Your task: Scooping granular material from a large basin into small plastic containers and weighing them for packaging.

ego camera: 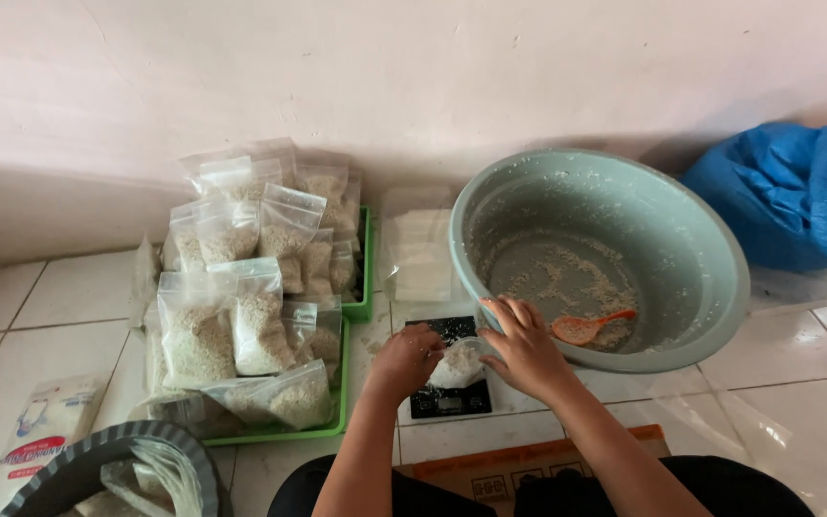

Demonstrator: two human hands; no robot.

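Note:
A small clear bag of pale grain rests on a black kitchen scale on the tiled floor. My left hand grips the bag's left side with curled fingers. My right hand holds its right side, fingers partly spread over the top. Just right of my right hand stands a large grey-green basin with grain residue inside. An orange scoop lies in the basin near its front wall.
Green trays on the left hold several filled clear zip bags. A stack of empty clear bags lies behind the scale. A blue sack sits at the right, a dark round basket and white packet at lower left.

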